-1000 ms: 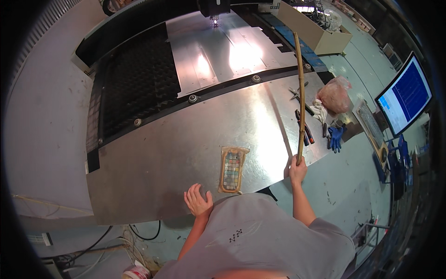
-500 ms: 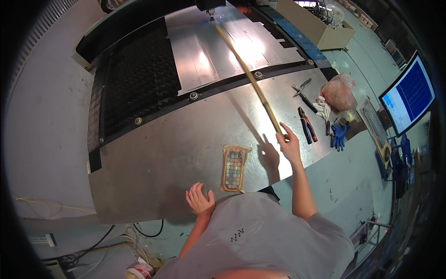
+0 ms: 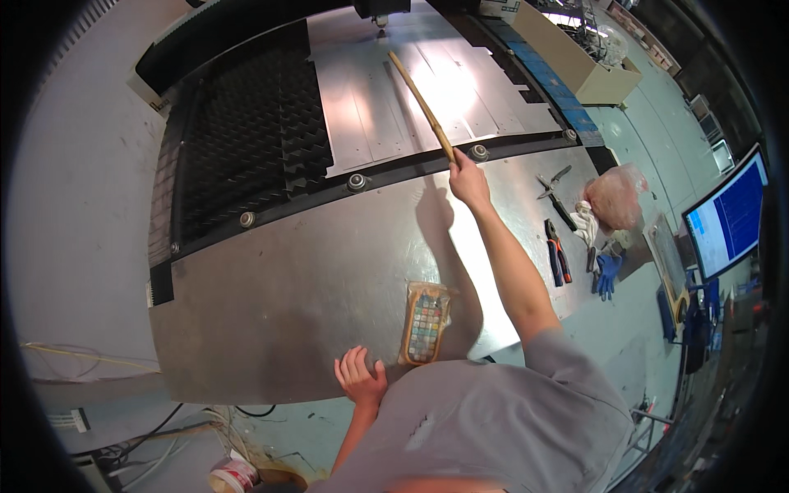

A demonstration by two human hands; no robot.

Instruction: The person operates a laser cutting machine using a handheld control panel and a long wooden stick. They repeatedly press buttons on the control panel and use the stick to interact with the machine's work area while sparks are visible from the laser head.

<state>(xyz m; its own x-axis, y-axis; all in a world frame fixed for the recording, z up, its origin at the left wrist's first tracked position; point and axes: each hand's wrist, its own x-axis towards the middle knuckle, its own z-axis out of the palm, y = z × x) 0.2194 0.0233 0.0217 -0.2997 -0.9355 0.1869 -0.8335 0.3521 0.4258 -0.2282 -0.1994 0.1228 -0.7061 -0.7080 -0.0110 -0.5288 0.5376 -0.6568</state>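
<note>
My right hand [image 3: 470, 181] reaches forward over the front rail of a flatbed machine, closed around the near end of a thin bamboo stick [image 3: 419, 97]. The stick slants away to the left above a shiny metal sheet [image 3: 370, 123]. Its far tip appears just below the machine's nozzle head [image 3: 380, 23]; whether it touches the sheet I cannot tell. My left hand [image 3: 360, 376] rests on the near edge of the metal table [image 3: 271, 304], fingers apart and holding nothing. To its right lies a plastic-wrapped keypad controller [image 3: 426, 324] with coloured buttons.
Orange-and-black pliers [image 3: 557, 251], a second pair of pliers [image 3: 555, 195], a white glove [image 3: 585, 222], a blue glove [image 3: 607, 274] and a pinkish plastic bag [image 3: 616, 197] lie at the table's right. Roller balls [image 3: 357, 182] line the rail. Beyond stands a monitor [image 3: 727, 215].
My right arm has stretched forward and left, and the stick's visible length is shorter. Its tip stays near the nozzle. My left hand remains on the table edge; the whole view has shifted slightly.
</note>
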